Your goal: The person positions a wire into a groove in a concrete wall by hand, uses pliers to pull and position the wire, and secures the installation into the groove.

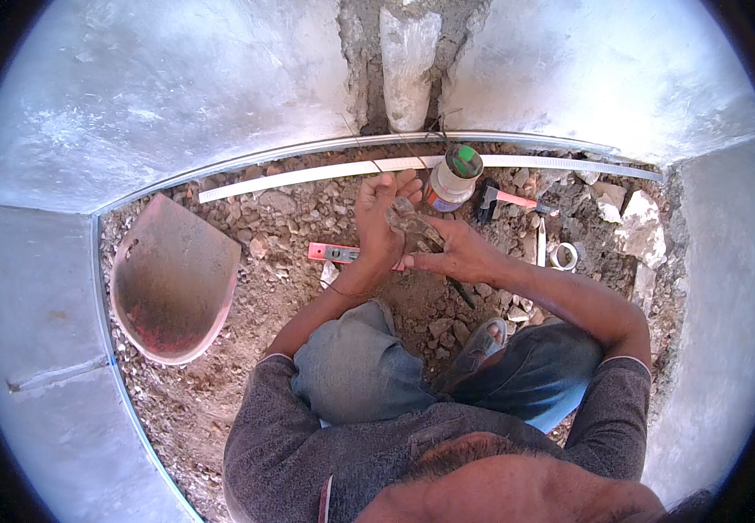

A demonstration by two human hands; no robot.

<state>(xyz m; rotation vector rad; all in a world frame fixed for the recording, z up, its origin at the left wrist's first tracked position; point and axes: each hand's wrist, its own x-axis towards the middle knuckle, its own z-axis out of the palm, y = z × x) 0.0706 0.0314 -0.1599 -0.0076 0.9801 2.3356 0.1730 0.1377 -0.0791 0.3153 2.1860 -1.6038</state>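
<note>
My left hand (377,227) has curled fingers at the head of a worn metal tool (412,222), apparently pliers; whether it grips the tool or thin wire there is unclear. My right hand (452,253) is closed on the same tool, whose dark handle points down to the right. Just beyond my hands stands a can (449,190) with a green top. Under my left wrist lies a red spirit level (332,253), partly hidden. A hammer (504,198) with a red-and-black handle, a white tape roll (563,257) and a thin pale tool (540,242) lie to the right.
Rubble ground (177,410) is bordered by grey plastered walls (203,87). A pink-rimmed basin (174,279) lies at left. A white strip (290,179) runs along the far edge. A pale pipe (408,65) stands in a wall groove. Broken chunks (639,228) sit at right.
</note>
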